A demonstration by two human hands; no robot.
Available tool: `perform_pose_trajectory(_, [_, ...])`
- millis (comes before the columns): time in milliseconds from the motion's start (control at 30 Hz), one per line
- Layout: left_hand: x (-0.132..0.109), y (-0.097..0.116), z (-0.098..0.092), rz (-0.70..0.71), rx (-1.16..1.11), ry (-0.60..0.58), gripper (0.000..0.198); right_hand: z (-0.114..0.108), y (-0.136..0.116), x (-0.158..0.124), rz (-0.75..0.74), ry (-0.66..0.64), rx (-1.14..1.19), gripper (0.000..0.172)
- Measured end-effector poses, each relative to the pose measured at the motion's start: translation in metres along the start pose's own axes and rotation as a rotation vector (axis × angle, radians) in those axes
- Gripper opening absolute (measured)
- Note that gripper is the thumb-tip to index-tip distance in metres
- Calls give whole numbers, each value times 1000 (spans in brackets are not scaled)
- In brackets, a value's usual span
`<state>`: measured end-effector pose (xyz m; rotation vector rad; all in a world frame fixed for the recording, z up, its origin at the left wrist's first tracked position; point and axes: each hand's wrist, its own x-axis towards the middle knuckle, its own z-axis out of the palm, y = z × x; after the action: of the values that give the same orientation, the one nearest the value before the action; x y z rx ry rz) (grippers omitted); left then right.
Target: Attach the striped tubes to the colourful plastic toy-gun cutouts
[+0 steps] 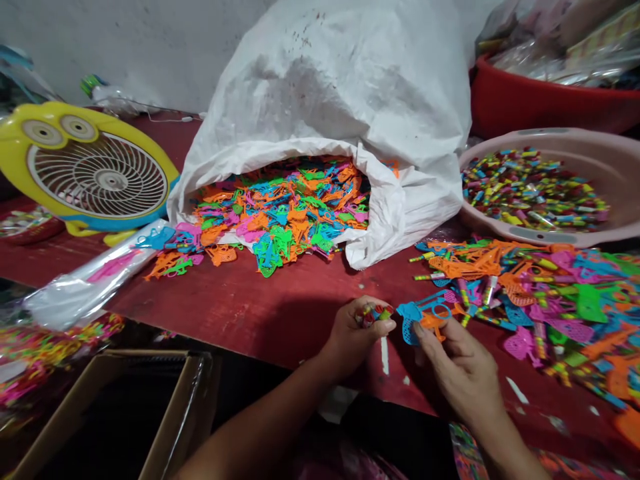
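My left hand (347,343) is closed around a small bunch of multicoloured tubes (374,316), whose ends show between the fingers. Just to its right, my right hand (465,367) pinches a blue plastic toy pistol (410,321) with a perforated grip, together with an orange plastic piece (434,321) behind it. The two hands are close but apart, above the red table (220,313). Beyond my right hand spreads a pile of plastic pieces (545,300) mixed with striped tubes. The palm side of both hands is hidden.
A big white sack (340,73) lies open, spilling plastic pieces (290,220). At right stand a pink basin (605,173) of tubes and a red tub (550,97). Leftward are a yellow fan (110,177), clear plastic bags (95,280) and a cardboard box (173,407) below the table edge.
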<state>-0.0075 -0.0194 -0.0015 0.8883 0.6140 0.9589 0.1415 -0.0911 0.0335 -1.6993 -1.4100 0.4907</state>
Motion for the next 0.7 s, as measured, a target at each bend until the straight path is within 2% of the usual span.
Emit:
perform_pose_trajectory(200, [-1,1,-1,-15,8,-15,28,0,7,-1,-64,-30,-83,24])
perform_pose_trajectory(400, [-1,2,-3,25,94,-30,22,-1,4,-3,-144,-28,-196,28])
perform_pose_trajectory(567, [0,2,-4,109,236,-34,16,-1,0,-1,-95,-54,-121,32])
perform_pose_trajectory(700, [-1,2,-4,146,324,-61,12,-9,-4,7,-20,-202,3,35])
